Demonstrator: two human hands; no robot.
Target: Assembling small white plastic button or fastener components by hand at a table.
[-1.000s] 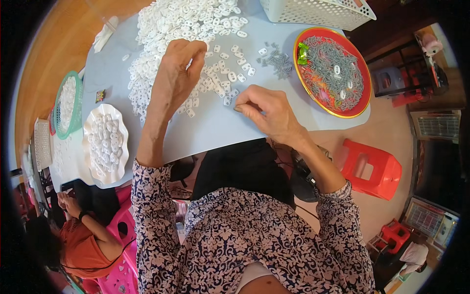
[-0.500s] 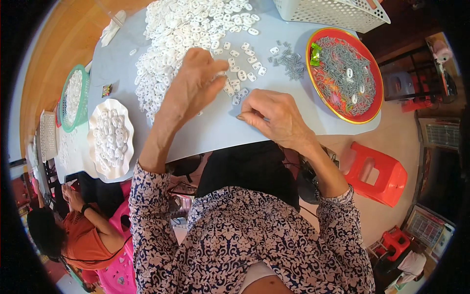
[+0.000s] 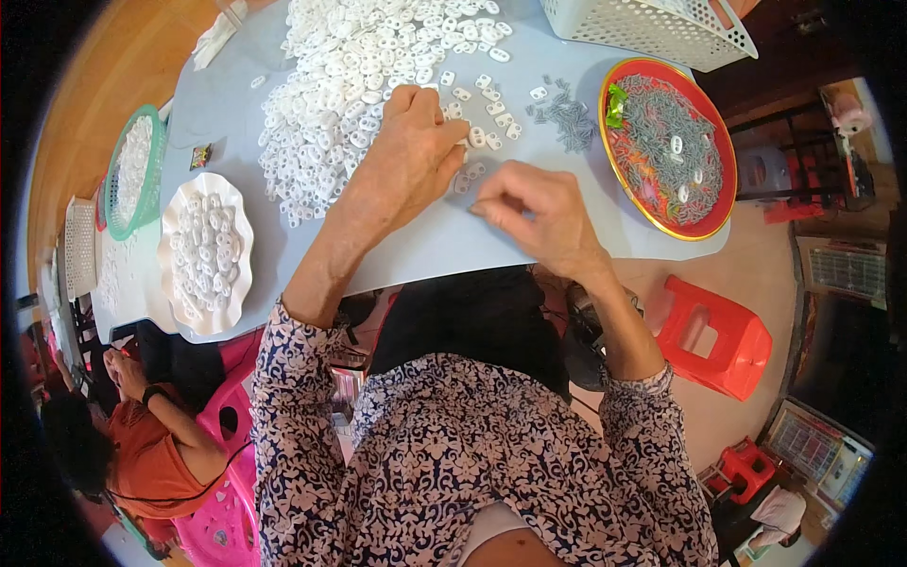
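My left hand (image 3: 408, 151) is closed, back of the hand up, between the big heap of white oval two-holed plastic pieces (image 3: 326, 132) and a small loose group of white pieces (image 3: 495, 109). Its fingertips reach pieces at the group's near edge; what they grip is hidden. To its right, my right hand (image 3: 543, 210) hovers low over the grey-blue tabletop, thumb and fingers pinched. Anything in that pinch is too small to make out. A little pile of grey pins (image 3: 569, 123) lies beyond my right hand.
At the right edge stands a red gold-rimmed tray (image 3: 615, 175) of grey pins. A perforated white basket (image 3: 652, 28) sits at the back. On the left are a scalloped white dish (image 3: 244, 255) of pieces and a green basket (image 3: 156, 180). Another person (image 3: 161, 444) sits lower left; a red stool (image 3: 727, 345) stands right.
My left hand has moved right and slightly nearer, down to the loose white pieces. The right hand has shifted slightly right, its fingers curled closer. The whole view has turned a little.
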